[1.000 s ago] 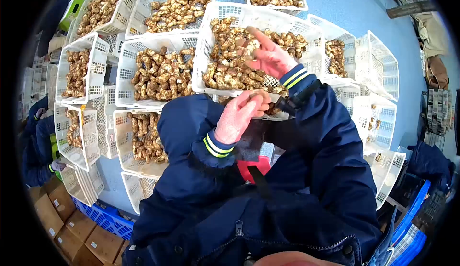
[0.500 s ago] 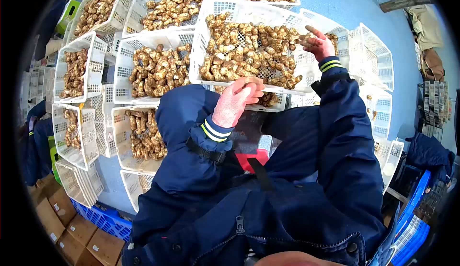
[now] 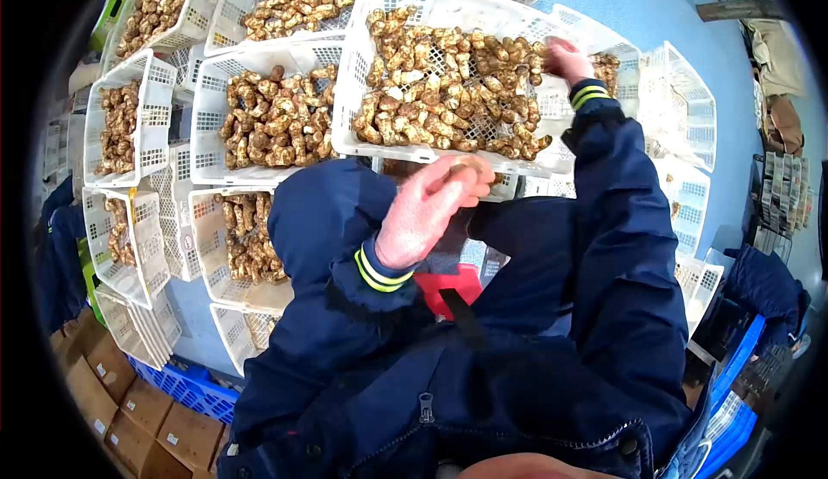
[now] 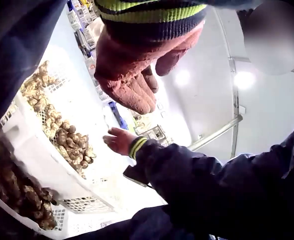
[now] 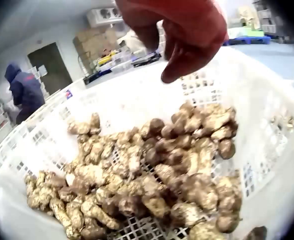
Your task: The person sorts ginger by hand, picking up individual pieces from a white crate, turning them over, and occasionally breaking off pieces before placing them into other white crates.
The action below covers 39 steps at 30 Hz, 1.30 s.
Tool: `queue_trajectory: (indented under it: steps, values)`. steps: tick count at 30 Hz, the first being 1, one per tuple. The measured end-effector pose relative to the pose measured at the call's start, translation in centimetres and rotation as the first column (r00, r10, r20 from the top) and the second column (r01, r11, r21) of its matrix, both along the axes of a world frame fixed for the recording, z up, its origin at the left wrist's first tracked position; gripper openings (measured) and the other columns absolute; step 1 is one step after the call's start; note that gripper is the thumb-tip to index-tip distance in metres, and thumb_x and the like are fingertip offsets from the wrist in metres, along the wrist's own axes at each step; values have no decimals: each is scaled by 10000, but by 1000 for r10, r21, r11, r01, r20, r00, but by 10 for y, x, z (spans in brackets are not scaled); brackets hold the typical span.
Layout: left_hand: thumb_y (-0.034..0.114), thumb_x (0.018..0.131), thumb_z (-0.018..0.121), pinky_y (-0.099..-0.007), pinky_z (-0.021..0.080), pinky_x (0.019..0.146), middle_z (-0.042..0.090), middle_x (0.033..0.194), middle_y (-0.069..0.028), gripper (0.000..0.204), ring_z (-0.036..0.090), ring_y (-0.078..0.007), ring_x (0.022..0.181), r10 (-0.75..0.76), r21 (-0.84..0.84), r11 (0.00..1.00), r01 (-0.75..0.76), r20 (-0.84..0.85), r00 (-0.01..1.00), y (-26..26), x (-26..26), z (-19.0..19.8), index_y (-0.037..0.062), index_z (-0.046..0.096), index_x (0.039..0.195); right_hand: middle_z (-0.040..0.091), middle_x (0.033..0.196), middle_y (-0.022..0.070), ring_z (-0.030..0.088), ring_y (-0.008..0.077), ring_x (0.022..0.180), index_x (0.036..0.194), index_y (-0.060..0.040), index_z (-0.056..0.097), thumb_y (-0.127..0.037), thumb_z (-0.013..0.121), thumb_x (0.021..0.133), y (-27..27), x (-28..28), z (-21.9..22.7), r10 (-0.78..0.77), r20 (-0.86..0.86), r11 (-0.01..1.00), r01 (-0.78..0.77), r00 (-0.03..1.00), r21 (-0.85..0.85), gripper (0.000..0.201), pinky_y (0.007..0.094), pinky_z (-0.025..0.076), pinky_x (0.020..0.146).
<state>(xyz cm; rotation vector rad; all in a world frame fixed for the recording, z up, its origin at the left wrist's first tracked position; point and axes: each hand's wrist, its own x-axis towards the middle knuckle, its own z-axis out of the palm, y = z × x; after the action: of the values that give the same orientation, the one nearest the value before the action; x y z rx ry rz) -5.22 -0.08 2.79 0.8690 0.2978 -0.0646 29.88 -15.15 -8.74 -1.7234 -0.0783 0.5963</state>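
Hovering right hand [image 5: 187, 35] just above mushrooms [image 5: 152, 185] in basket [image 5: 112, 107].

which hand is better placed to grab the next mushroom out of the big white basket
Right, probably. The right hand hovers empty over the far end of the basket, just above the mushrooms. The left hand sits near the body, gripping one mushroom.

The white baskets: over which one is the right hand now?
The big basket straight ahead, on top of the others, holding the widest layer of mushrooms. The right hand is over its far right corner.
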Motion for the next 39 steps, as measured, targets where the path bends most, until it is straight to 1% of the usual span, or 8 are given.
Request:
queue_trajectory:
  steps: [2,4,16,21,23,32,36,39]
  values:
    - [182,900,457,-307,418,853,552,1084,-126,307,544,-195,970,-6,-70,998,5,-7,1000,-2,0,3,-30,482,1120,620,787,80,571,143,587,1008,-47,589,-212,514,828,34,-14,-33,673,-43,534,-526,738,-662,256,276,475,554]
    - [153,896,453,-308,412,865,549,1088,-125,284,542,-198,976,13,-109,994,-16,-25,1000,0,1,4,-25,485,1115,626,974,143,611,250,897,1006,-44,604,-360,499,782,69,-50,-42,840,-70,107,-290,538,-951,401,370,482,764]
    - [100,895,446,-254,411,825,562,1031,-52,241,524,-121,936,-15,-170,985,1,-83,996,0,1,2,2,500,1108,498,1225,114,490,230,1118,1153,-84,532,-343,451,813,82,-51,-65,735,-356,-299,-194,577,-934,435,360,412,912]
    - [148,908,436,-256,427,805,569,1028,-59,252,543,-131,918,5,-78,997,-6,-4,1000,5,3,-2,-3,507,1096,597,1053,125,587,236,924,1144,-42,512,-419,491,787,78,-51,-8,798,-30,181,-286,602,-941,520,344,448,803]
    - [191,905,458,-261,433,804,574,1028,-66,269,553,-141,923,58,-94,994,-56,23,998,0,2,-10,0,516,1086,611,838,73,585,147,695,1125,-2,509,-151,565,796,60,-43,-12,436,-28,883,-433,900,-179,366,250,460,606]
    - [356,867,515,-340,434,836,568,1057,-108,440,551,-210,993,262,-61,964,-260,23,965,-1,5,-27,11,485,1140,603,940,51,557,131,856,1063,-36,556,32,572,759,38,-211,117,354,312,896,-415,882,158,312,254,446,738]
    - [287,872,527,-300,452,771,573,991,-54,319,565,-180,924,254,-458,868,-191,81,964,2,1,-28,44,511,1079,567,918,99,530,324,925,912,-97,616,-15,581,678,41,-254,164,581,807,752,-451,108,-481,251,377,439,774]
    - [244,863,549,-316,461,717,569,867,-13,200,557,-141,803,308,-421,872,-250,76,948,1,5,-30,88,546,988,568,1011,111,504,331,1002,902,-69,610,-53,588,693,34,-252,163,582,776,754,-518,243,-403,210,398,414,853]
